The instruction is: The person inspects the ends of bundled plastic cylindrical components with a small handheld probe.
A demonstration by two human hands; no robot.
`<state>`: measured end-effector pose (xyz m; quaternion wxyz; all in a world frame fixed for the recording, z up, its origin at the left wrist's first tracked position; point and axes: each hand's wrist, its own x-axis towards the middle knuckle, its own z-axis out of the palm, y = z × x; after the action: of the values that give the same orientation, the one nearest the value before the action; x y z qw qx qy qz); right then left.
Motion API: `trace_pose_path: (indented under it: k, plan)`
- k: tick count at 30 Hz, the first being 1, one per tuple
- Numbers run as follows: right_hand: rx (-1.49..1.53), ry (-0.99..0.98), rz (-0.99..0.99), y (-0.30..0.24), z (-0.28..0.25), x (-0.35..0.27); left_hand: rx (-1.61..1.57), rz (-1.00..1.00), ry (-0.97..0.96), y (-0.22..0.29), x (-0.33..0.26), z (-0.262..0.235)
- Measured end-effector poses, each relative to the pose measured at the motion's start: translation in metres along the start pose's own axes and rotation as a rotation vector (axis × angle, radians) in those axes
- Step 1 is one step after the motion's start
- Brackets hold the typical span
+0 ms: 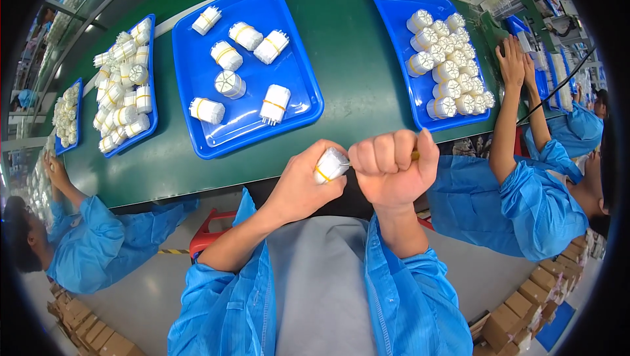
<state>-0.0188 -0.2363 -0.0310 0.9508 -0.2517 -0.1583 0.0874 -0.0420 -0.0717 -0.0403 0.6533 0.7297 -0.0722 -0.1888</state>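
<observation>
My left hand [298, 185] grips a white bundle [330, 164] of thin white pieces tied with a yellow band, held just off the near edge of the green belt [348, 47]. My right hand [392, 169] is a closed fist right beside the bundle, wrapped around a thin tool whose yellowish end [415, 155] pokes out between the fingers. The tool's tip meets the bundle. Straight ahead on the belt lies a blue tray [197, 61] with several similar banded bundles, such as one near its front [274, 104].
More blue trays of white bundles lie on the belt at left [149, 74], far left [76, 116] and right [397, 15]. A co-worker in blue sits at the right, hands [512, 61] at the belt; another sits at the left [85, 238]. Cardboard boxes [525, 310] stand on the floor.
</observation>
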Motion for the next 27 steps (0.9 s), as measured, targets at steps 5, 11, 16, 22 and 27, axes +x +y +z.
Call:
trace_pose_path:
  k: [5,11,16,22,27]
  plan:
    - [0.223,0.068,-0.118,-0.013,-0.011,0.003,-0.362,-0.120,-0.083,0.010,-0.005,-0.010]
    - [0.193,0.113,-0.106,-0.013,-0.016,-0.004,-0.363,-0.087,-0.013,0.016,-0.011,-0.015]
    - [0.200,0.084,-0.143,-0.006,-0.002,-0.007,-0.186,0.146,0.023,0.007,-0.008,-0.014]
    - [0.106,0.037,-0.164,-0.004,-0.005,-0.006,-0.409,-0.139,0.008,0.023,-0.016,-0.016]
    - [0.066,0.099,-0.146,-0.001,-0.014,-0.012,-0.359,-0.011,0.049,0.017,-0.015,-0.016]
